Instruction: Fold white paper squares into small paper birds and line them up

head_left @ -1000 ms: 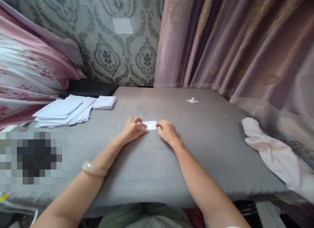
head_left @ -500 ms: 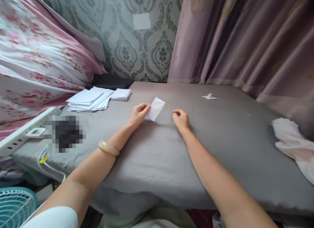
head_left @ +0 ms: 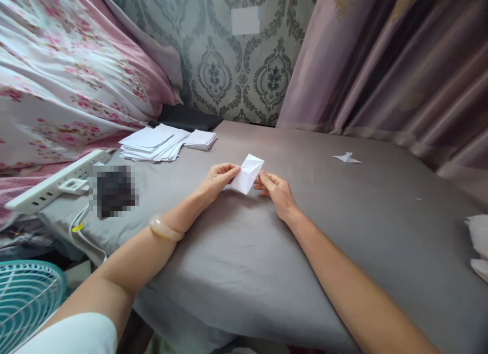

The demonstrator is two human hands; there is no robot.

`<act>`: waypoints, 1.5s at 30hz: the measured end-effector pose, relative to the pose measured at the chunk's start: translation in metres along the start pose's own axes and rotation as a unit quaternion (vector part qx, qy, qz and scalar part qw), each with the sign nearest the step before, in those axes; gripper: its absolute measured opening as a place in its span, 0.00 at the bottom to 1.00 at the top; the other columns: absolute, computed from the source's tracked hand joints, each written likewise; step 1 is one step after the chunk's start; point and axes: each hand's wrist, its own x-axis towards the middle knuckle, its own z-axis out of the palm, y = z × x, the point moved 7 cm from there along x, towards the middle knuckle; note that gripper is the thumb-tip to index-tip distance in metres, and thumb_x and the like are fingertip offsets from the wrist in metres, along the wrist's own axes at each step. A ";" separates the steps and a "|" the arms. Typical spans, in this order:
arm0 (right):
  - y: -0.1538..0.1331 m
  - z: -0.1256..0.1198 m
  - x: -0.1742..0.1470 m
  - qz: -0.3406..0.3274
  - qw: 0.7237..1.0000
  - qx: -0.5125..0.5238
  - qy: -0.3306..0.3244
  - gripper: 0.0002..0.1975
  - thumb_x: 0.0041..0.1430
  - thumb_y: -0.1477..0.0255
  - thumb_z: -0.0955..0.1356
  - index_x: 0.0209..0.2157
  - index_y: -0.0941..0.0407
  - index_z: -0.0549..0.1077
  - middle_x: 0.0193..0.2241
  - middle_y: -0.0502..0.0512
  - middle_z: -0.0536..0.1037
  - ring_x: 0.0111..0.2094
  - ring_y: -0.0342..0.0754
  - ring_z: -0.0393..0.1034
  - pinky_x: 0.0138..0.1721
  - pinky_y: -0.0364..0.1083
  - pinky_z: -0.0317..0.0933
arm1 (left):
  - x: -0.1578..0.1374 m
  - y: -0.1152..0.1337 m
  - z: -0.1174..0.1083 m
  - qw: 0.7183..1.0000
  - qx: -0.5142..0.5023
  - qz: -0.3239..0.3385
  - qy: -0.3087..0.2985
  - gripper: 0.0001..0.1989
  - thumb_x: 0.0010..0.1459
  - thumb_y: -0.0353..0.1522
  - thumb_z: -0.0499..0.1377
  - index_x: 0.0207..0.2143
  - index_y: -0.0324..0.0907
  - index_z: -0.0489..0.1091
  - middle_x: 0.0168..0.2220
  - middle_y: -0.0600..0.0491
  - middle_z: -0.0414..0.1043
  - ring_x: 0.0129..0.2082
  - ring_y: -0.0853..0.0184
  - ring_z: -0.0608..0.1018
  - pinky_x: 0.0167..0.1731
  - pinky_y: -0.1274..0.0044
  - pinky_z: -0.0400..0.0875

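Observation:
A small white folded paper (head_left: 247, 175) with crease lines is held up above the grey cloth. My left hand (head_left: 221, 179) pinches its left edge between thumb and fingers. At the paper's right edge is my right hand (head_left: 276, 191), its thumb and curled fingertips closed on that side. Away to the right on the cloth lies a folded paper figure (head_left: 346, 158) with pointed ends. Stacks of white paper, one larger (head_left: 150, 145) and one smaller (head_left: 201, 139), rest beyond my left hand.
The grey cloth (head_left: 213, 272) covers the surface. A white power strip (head_left: 57, 184) lies along the left edge, beside a blurred dark patch (head_left: 116, 191). A teal fan (head_left: 30, 303) stands at lower left. White fabric (head_left: 478, 237) lies at far right. Curtains (head_left: 381, 54) hang behind.
My right hand has moved left and met the folded paper, which now shows a creased face. My left hand keeps its grip. The view has swung slightly left.

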 end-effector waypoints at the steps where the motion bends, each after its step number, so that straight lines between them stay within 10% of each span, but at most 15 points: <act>1: 0.000 0.004 -0.001 0.010 1.000 0.017 -0.005 0.20 0.52 0.56 0.68 0.37 0.58 0.74 0.36 0.59 0.80 0.34 0.47 0.75 0.32 0.44 0.65 | -0.002 0.000 0.003 1.000 0.003 -0.002 -0.010 0.20 0.45 0.44 0.67 0.31 0.36 0.74 0.25 0.54 0.72 0.24 0.73 0.70 0.27 0.81 0.63; 8: -0.011 -0.010 -0.004 -0.117 0.990 -0.066 0.049 0.12 0.51 0.62 0.69 0.33 0.56 0.75 0.31 0.54 0.79 0.33 0.47 0.73 0.35 0.46 0.66 | -0.011 0.014 0.019 0.991 0.084 0.076 -0.078 0.17 0.52 0.43 0.63 0.36 0.38 0.74 0.34 0.50 0.75 0.33 0.68 0.74 0.37 0.76 0.68; 14: -0.041 -0.027 -0.024 -0.358 0.873 -0.324 0.069 0.12 0.62 0.73 0.61 0.36 0.49 0.76 0.42 0.55 0.75 0.44 0.50 0.68 0.49 0.54 0.62 | -0.016 0.039 0.014 0.928 0.280 0.247 0.008 0.12 0.55 0.33 0.60 0.42 0.42 0.72 0.44 0.48 0.70 0.46 0.64 0.72 0.43 0.74 0.68; 19: -0.014 -0.016 -0.025 -0.285 0.862 -0.417 -0.040 0.16 0.61 0.79 0.59 0.40 0.52 0.75 0.44 0.56 0.74 0.47 0.51 0.67 0.46 0.50 0.63 | -0.018 0.020 0.026 0.884 0.396 0.229 -0.096 0.17 0.53 0.23 0.53 0.45 0.42 0.70 0.49 0.47 0.67 0.49 0.62 0.69 0.46 0.71 0.68; 36: -0.012 -0.013 -0.038 -0.213 0.853 -0.474 -0.051 0.13 0.61 0.76 0.63 0.41 0.51 0.77 0.42 0.55 0.75 0.43 0.50 0.66 0.41 0.48 0.63 | -0.029 0.012 0.044 0.823 0.462 0.244 -0.222 0.13 0.56 0.25 0.53 0.41 0.43 0.73 0.54 0.47 0.62 0.54 0.56 0.62 0.54 0.61 0.61; 45: -0.005 -0.018 -0.023 -0.139 0.904 -0.405 0.007 0.10 0.62 0.67 0.64 0.32 0.55 0.75 0.43 0.57 0.74 0.44 0.50 0.68 0.45 0.49 0.63 | -0.025 0.009 0.041 0.880 0.434 0.110 -0.162 0.07 0.54 0.33 0.60 0.32 0.40 0.75 0.51 0.46 0.67 0.52 0.55 0.65 0.51 0.64 0.66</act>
